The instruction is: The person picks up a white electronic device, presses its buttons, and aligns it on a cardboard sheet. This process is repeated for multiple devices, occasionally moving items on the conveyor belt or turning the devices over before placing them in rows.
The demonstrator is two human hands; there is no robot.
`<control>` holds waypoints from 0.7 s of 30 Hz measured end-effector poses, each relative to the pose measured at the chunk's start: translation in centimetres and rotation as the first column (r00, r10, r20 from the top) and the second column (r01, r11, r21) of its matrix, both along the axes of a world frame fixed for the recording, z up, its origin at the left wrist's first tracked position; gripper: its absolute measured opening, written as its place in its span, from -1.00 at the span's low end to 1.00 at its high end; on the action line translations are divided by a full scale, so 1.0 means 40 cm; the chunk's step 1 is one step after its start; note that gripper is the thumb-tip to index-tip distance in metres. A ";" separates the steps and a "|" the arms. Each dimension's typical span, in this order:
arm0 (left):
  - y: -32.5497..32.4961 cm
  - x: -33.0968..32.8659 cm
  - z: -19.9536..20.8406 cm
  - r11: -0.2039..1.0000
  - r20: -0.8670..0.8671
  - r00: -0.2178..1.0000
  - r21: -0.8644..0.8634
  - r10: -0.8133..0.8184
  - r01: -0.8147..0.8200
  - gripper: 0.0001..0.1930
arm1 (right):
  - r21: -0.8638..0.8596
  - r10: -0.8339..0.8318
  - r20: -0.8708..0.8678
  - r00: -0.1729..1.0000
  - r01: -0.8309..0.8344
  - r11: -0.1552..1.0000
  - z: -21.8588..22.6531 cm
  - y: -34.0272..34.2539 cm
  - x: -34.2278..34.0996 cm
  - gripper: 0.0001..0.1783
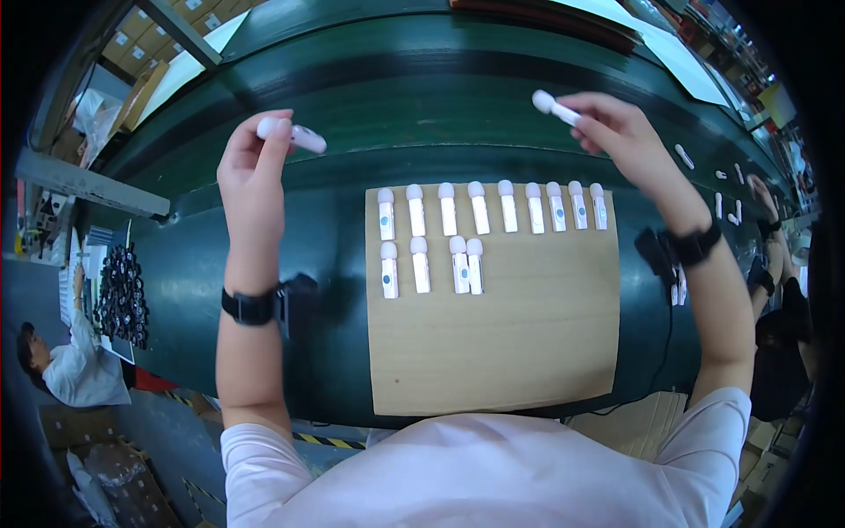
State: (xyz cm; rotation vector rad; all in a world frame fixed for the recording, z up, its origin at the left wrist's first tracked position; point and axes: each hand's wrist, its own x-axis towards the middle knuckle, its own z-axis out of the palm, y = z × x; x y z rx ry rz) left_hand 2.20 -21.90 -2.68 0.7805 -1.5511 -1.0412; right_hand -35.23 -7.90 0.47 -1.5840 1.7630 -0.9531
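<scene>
My left hand is raised at the upper left, its fingers closed round a white mini wand massager with a round, pale head. At the upper right my right hand pinches another such massager by its body, the round head pointing left and up. Between and below the hands lies a flat cardboard sheet. A row of several upright-aligned massagers runs along its far edge, heads away from me. A shorter second row lies nearer, with two of its pieces side by side, touching.
The green conveyor belt runs across beneath the cardboard. Dark small parts are heaped at the left, near a seated person. More white pieces lie at the right, beside another person's hand. A metal frame bar stands left.
</scene>
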 end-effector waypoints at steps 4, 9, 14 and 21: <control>0.206 -0.044 0.069 0.956 -0.416 0.879 0.067 -0.232 0.285 -0.78 | 0.066 0.006 0.551 0.835 -0.051 0.997 -0.012 0.210 0.103 -0.62; 0.336 -0.023 0.052 0.791 -0.467 0.729 0.096 -0.501 0.605 -0.81 | -0.044 0.052 0.340 0.939 -0.039 0.998 -0.005 0.399 0.282 -0.67; 0.401 -0.050 0.072 0.729 0.161 0.729 -0.068 -0.665 0.681 -0.76 | -0.250 0.137 0.291 0.947 -0.063 0.966 -0.030 0.420 0.393 -0.74; 0.418 -0.057 0.043 0.703 0.307 0.708 -0.149 -0.636 0.695 -0.66 | -0.421 0.128 0.096 0.987 -0.077 0.904 -0.042 0.402 0.415 -0.70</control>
